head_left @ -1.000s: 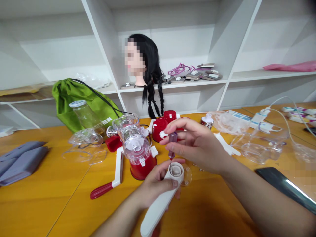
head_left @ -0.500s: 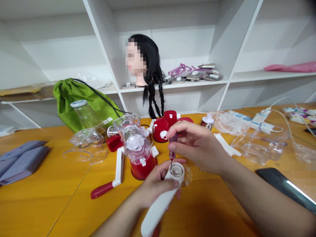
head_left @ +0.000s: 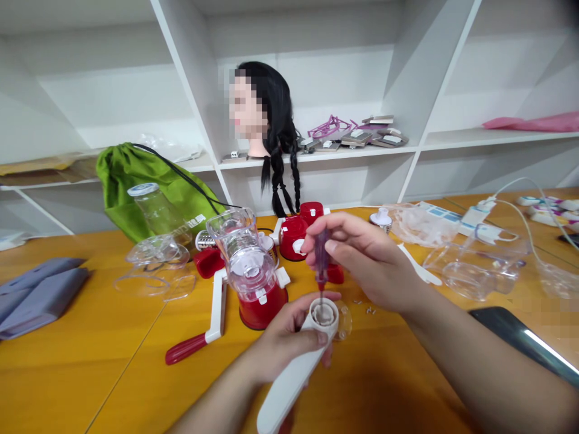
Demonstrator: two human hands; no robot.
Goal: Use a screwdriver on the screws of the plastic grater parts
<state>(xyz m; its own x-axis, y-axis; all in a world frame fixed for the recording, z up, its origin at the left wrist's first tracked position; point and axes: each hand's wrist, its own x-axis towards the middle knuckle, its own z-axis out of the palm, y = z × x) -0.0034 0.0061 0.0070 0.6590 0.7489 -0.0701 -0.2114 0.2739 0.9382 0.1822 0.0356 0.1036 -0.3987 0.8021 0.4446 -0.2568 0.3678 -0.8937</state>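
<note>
My left hand (head_left: pixel 289 337) is closed around a long white plastic crank arm (head_left: pixel 292 377) with a round hollow socket at its upper end. Pinched in my right hand (head_left: pixel 362 256) is a screwdriver (head_left: pixel 321 259) with a translucent purple handle. It stands nearly upright, its shaft going down into the socket; the tip is hidden inside. A clear round plastic disc (head_left: pixel 345 322) shows just behind the socket. Several small screws (head_left: pixel 370 311) lie on the table to the right of it.
A red and clear rotary grater (head_left: pixel 262 301) with a red-handled crank (head_left: pixel 185 349) stands left of my hands. More red parts (head_left: pixel 294 235) lie behind. A green bag (head_left: pixel 122 187) and glass jar (head_left: pixel 158 214) are back left, clear plastic parts (head_left: pixel 479 271) right, and a dark glossy object (head_left: pixel 520 340) front right.
The screwdriver has shifted from the socket's left edge to its middle and turned more upright. My right hand has moved slightly with it; my left hand keeps its hold.
</note>
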